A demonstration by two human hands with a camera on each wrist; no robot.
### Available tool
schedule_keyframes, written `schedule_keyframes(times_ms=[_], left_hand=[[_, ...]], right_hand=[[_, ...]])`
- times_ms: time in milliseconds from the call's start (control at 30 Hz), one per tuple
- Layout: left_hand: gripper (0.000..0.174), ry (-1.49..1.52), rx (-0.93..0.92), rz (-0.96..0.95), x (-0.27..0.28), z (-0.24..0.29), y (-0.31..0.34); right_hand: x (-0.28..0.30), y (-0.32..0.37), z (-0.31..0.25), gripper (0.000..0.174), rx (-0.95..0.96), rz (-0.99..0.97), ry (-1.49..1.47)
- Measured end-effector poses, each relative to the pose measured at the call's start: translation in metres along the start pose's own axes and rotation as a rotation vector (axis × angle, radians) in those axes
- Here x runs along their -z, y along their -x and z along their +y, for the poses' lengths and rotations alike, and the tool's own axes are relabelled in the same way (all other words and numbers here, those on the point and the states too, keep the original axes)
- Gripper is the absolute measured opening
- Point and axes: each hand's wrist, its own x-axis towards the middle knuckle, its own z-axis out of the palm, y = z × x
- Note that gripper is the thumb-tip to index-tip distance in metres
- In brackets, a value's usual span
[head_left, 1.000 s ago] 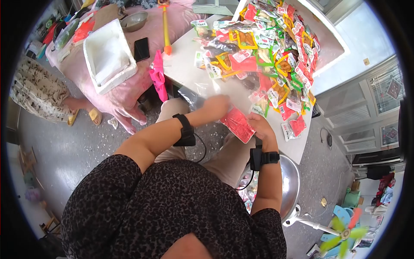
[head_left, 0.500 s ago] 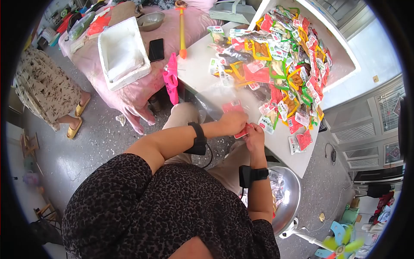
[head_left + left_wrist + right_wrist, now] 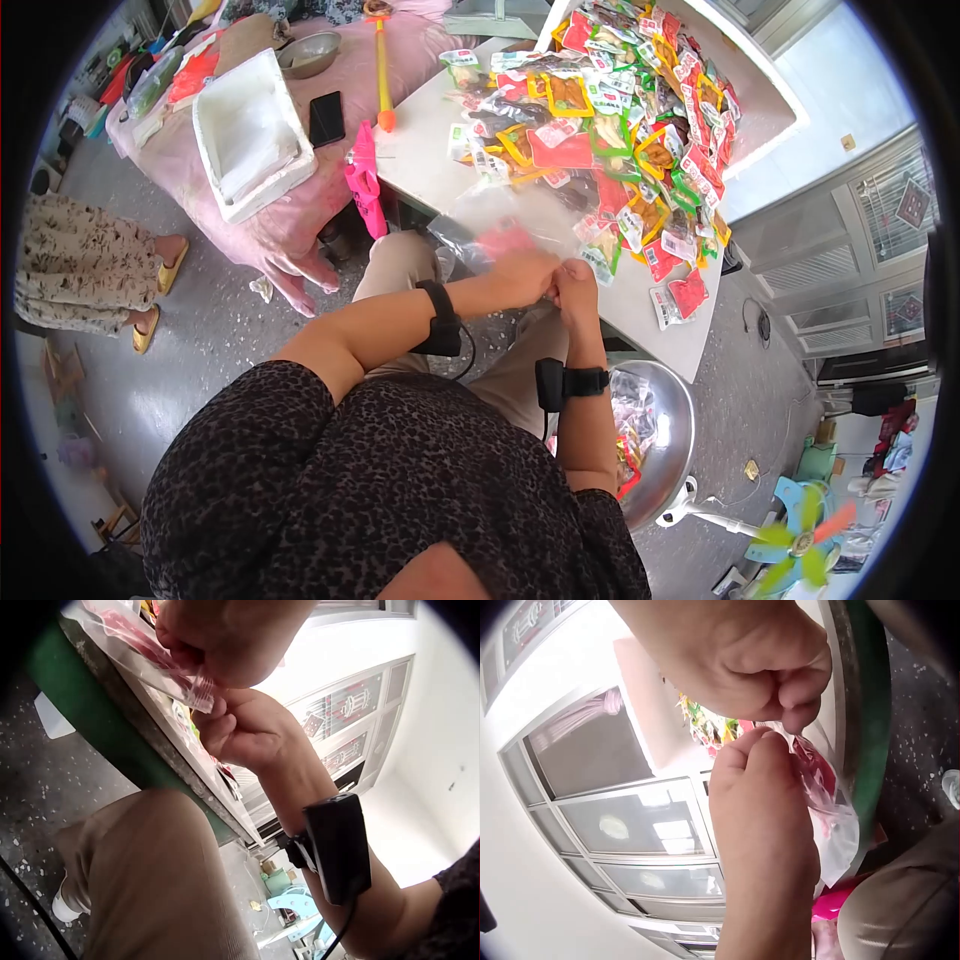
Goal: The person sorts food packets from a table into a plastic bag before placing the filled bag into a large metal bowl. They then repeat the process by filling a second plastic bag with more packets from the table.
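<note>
Bag of clear plastic film, red inside [image 3: 825,795], lies by the near edge of the white-topped table [image 3: 415,160]; your left hand [image 3: 525,280] and right hand [image 3: 577,290] pinch its end. Best keep grips close, pull slowly.

Left hand [image 3: 524,280] and right hand [image 3: 577,288] together grip a clear bag [image 3: 525,220] at the near edge of a white table [image 3: 690,348].
Red contents [image 3: 504,240] show inside. Toward the far right, bright food packets [image 3: 612,130] spill from a white box [image 3: 765,110]. At left, a pink-covered bed [image 3: 235,235] holds a foam box [image 3: 270,190] and black phone [image 3: 326,118]. Near right stands a metal bowl [image 3: 680,430].
</note>
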Motion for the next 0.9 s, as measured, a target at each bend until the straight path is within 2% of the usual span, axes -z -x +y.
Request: schedule_keyframes(times_ms=[100, 200, 300, 400, 467, 533, 600, 667, 767, 900], left_hand=[[0.016, 0.012, -0.060, 0.082, 0.000, -0.002, -0.003], [0.019, -0.031, -0.035, 0.110, -0.002, -0.015, -0.011], [0.020, -0.051, -0.027, 0.070, -0.002, -0.022, -0.013], [0.020, -0.004, -0.030, 0.111, -0.013, -0.031, -0.013], [0.019, -0.016, -0.013, 0.094, -0.018, -0.034, -0.013], [0.019, -0.019, 0.006, 0.077, -0.021, -0.036, -0.014], [0.018, -0.013, 0.025, 0.057, -0.022, -0.038, -0.015], [0.018, 0.003, 0.043, 0.050, -0.025, -0.040, -0.015], [0.018, 0.014, 0.043, 0.046, -0.024, -0.040, -0.016], [0.019, 0.006, 0.002, 0.116, -0.034, -0.044, -0.013]], right_hand=[[-0.011, -0.009, -0.001, 0.002, 0.021, 0.078, -0.260], [-0.011, -0.021, 0.003, 0.021, 0.049, -0.066, -0.341], [-0.013, -0.014, -0.003, 0.023, -0.033, -0.068, -0.461], [0.011, -0.003, -0.016, 0.022, -0.037, 0.151, -0.185], [0.059, -0.027, 0.018, 0.022, 0.303, 0.348, 0.249], [0.110, -0.034, 0.018, 0.023, 0.443, 0.555, 0.578], [0.158, -0.039, 0.019, 0.030, 0.492, 0.708, 0.774], [0.186, -0.033, 0.005, 0.041, 0.234, 0.788, 0.890], [0.216, -0.033, 0.005, 0.054, -0.047, 0.709, 1.071], [0.227, -0.044, 0.007, 0.062, -0.295, 0.603, 1.123]])
